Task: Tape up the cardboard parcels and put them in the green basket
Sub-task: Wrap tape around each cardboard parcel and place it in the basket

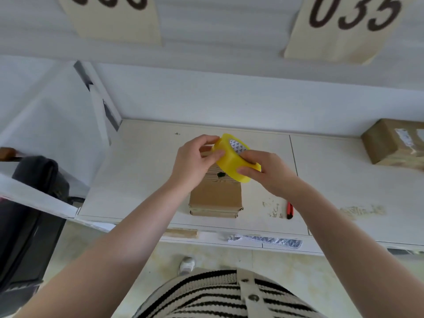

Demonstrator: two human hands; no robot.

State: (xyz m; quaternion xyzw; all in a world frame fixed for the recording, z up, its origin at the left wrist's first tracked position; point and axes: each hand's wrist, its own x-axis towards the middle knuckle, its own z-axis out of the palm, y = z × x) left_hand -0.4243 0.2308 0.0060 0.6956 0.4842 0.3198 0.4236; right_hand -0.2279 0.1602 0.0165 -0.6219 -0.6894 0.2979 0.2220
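A yellow roll of tape (231,160) is held in the air above the table, tilted, between both hands. My left hand (195,161) pinches its left rim with thumb and fingers. My right hand (266,173) grips its right side, thumb on the outer face. Right under the roll a small brown cardboard parcel (215,196) lies flat on the white table (142,171), its far end hidden by the roll and hands. A second cardboard parcel (394,143) with tape on it sits at the table's far right. No green basket is in view.
A red and black cutter (289,210) lies on the table by my right wrist. A dark bag or chair (34,203) stands on the left beside the table. Paper signs with numbers hang on the wall behind. Tape scraps stick to the table's front edge (263,241).
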